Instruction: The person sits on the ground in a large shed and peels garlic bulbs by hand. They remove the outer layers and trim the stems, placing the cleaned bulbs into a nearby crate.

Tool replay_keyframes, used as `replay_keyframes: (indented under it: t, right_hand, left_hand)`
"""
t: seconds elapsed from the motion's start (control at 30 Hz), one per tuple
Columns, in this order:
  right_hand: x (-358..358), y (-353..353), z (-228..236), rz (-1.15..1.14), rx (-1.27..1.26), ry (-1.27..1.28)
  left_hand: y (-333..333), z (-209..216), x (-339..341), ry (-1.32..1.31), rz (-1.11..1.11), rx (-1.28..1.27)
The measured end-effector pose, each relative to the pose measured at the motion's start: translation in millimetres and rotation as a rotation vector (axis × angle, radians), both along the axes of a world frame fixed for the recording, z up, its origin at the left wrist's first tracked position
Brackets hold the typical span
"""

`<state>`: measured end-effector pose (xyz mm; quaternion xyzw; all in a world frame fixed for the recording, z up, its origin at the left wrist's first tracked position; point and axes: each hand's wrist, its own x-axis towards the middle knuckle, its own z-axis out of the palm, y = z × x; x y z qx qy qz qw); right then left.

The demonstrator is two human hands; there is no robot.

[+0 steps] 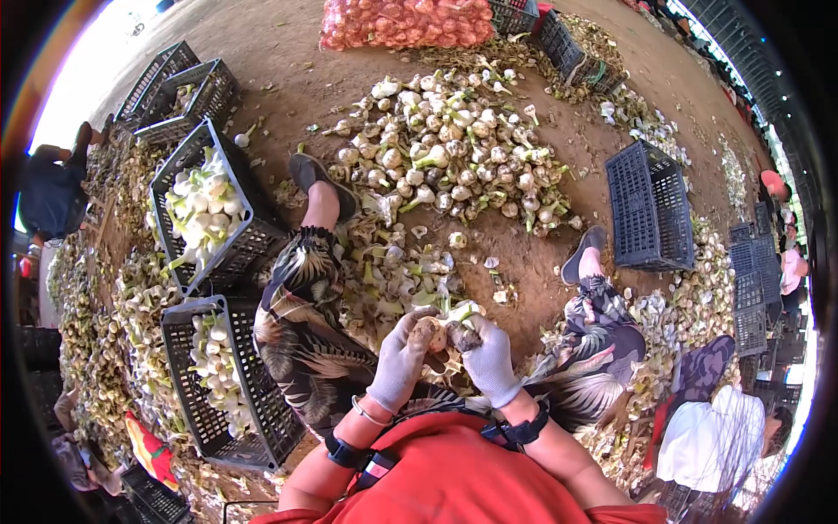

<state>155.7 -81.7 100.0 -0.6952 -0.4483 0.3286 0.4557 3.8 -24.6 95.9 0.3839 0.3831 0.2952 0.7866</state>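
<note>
My left hand point(401, 365), in a pale grey glove, is closed around a garlic bulb point(433, 334) in front of my lap. Close against it, my right hand point(490, 361), gloved too, pinches the same bulb; its thumb end is dark and soiled. A bit of greenish-white stem shows above the fingertips. The undersides of both hands are hidden, so I cannot tell whether a tool is in them. Beyond my hands, loose peelings point(397, 279) lie between my feet, with a large heap of unpeeled garlic bulbs point(445, 148) farther off.
Two black crates of white garlic, a far one point(249, 210) and a near one point(271, 419), stand at my left. Another black crate point(650, 205) is beyond my right foot. A red net sack point(406, 24) lies at the back. A person in white point(711, 441) sits at right.
</note>
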Motion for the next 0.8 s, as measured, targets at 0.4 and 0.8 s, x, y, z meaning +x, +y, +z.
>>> replay_keyframes:
  t: [0.4,0.8]
  right_hand:
    - [15,-11,-15,0.077,-0.11,0.417]
    - [21,-9,-11,-0.004,-0.254,0.446]
  left_hand:
    - [0,-20,-6,-0.211,-0.074,-0.477]
    - [-1,-16,-9,-0.036,-0.07,-0.134]
